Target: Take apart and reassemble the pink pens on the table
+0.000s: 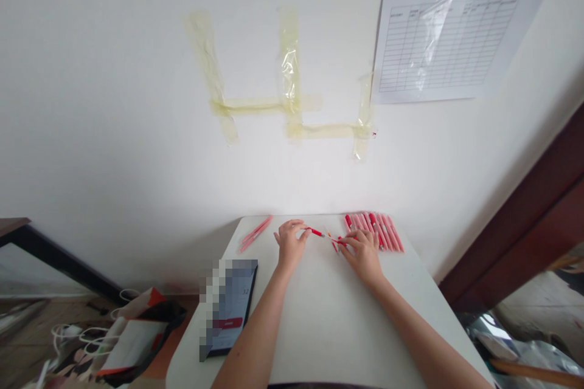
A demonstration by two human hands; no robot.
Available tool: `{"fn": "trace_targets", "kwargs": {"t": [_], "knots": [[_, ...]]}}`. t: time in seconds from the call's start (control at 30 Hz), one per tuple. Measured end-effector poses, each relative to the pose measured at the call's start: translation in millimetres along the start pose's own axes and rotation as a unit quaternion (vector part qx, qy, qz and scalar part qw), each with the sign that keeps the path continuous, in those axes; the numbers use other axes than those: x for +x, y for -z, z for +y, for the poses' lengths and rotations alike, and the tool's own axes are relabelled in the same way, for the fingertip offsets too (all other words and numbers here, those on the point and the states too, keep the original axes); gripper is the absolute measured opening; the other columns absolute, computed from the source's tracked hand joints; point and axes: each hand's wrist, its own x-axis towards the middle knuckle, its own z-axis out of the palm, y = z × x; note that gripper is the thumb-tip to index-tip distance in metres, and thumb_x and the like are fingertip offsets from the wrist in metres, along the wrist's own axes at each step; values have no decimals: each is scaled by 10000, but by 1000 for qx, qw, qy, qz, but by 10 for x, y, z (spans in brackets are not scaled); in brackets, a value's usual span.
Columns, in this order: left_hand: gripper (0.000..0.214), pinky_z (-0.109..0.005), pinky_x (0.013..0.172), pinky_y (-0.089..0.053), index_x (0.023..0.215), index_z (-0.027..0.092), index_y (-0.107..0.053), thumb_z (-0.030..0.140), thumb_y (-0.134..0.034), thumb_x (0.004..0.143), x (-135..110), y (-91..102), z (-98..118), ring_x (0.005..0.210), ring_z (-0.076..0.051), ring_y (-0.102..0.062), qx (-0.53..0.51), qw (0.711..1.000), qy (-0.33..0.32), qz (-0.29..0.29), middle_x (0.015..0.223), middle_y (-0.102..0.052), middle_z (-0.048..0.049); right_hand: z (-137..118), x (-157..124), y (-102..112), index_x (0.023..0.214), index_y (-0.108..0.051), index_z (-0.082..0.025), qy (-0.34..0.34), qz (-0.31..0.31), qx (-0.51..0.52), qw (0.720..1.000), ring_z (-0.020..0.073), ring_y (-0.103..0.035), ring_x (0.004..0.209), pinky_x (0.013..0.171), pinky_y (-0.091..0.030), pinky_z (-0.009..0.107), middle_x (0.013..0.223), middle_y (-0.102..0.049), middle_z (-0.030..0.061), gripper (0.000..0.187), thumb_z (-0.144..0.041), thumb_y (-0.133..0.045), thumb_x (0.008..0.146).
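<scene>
Head view looks down on our two bare hands near the far edge of a white surface (319,322), with a white wall (114,103) rising beyond it. From the middle of the surface, our left hand (289,246) lies toward 11 o'clock and our right hand (362,255) toward 1 o'clock, close together. The fingers (298,231) of both hands are closed in a pinch on a slim red pen (317,232), one hand at each end, and it spans the gap between them. Where it meets the right hand, we cannot tell whether it is one piece or two.

Right beside our right hand, a tight row of pinkish-red pens (376,232) lies side by side at the far edge. Two pink pens (254,234) lie apart at 11 o'clock. A tablet (232,307), partly pixelated, rests at 9 o'clock.

Strips of yellowed tape (289,73) cross the wall, and a ruled paper sheet (447,36) hangs at 1 o'clock. A bag (137,340) and white cables (73,334) lie on the floor at 8 o'clock.
</scene>
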Motion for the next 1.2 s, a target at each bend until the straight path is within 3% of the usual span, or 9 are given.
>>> {"fn": "trace_targets", "kwargs": {"t": [0.2,0.47,0.77,1.2], "knots": [[96,-574,1049,-352,896,265,-714,273,-639,836,30,47,-22,1170,-266,-548,-6,1000,26,16,1159,-683,-36,19,0,4,938,-740,-336,0,12,2,1000,273,-478,1079,1063,-209,585,1028,-643,34,209,-454,-578,880],[150,-730,1068,-166,915,262,-674,309,-534,890,59,20,-83,1211,-289,-496,2,996,90,27,1177,-666,-43,2,10,58,895,-738,-317,-6,28,-2,1000,272,-476,1074,1049,-244,548,1043,-639,36,181,-427,-596,873],[163,-791,1031,-119,818,208,-649,349,-578,859,31,-86,-189,1258,-328,-419,125,989,77,14,1191,-611,-86,10,10,43,897,-738,-306,-1,30,-6,1000,273,-474,1064,1048,-248,547,1041,-633,45,208,-435,-575,882],[168,-811,1010,-94,818,218,-693,345,-592,859,16,-217,-203,1231,-333,-414,178,981,73,-6,1201,-585,-104,-2,17,32,907,-736,-312,-4,17,-15,1000,270,-471,1084,1077,-204,568,1053,-629,40,206,-423,-564,884]]}}
